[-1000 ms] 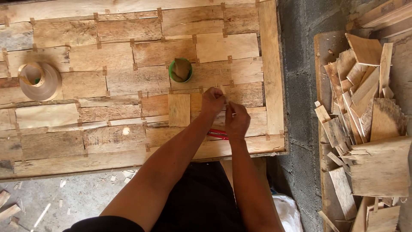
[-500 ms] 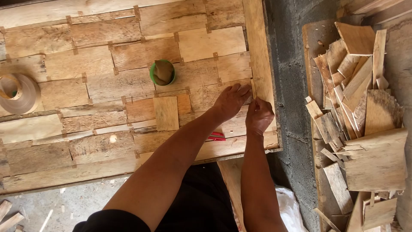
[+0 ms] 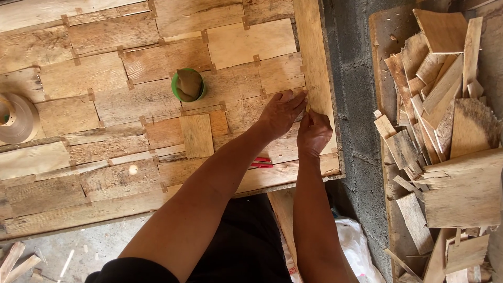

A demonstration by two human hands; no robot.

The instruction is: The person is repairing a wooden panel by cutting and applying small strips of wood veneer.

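Two bare hands work at the right edge of the patchwork sheet of thin brown wood veneer pieces point(image 3: 157, 63) that covers the surface. The left hand point(image 3: 281, 111) lies flat, fingers spread and pressing the veneer down, holding nothing. The right hand point(image 3: 313, 133) sits just beside it, touching it at the thumb, its grip pinched nearly closed on a small pale strip of tape point(image 3: 308, 108) at a seam next to the long vertical edge board point(image 3: 313, 63). One green round cup point(image 3: 188, 85) with a folded brown piece inside stands on the sheet, well apart to the left of the hands. One roll of tan paper tape point(image 3: 15, 118) lies at the far left, cut off by the frame. One red-handled tool point(image 3: 261, 162) shows beneath the left forearm, mostly hidden, so its kind is unclear. One loose upright rectangle of veneer point(image 3: 196, 135) lies between cup and hands. Right of the grey block wall point(image 3: 353, 105), one heap of veneer offcuts point(image 3: 445, 120) holds too many pieces to count. Since half a second ago both hands have shifted slightly up along the seam, and the left fingers now lie flatter; the cup and roll sit as before. The right fingertips hide most of the strip.
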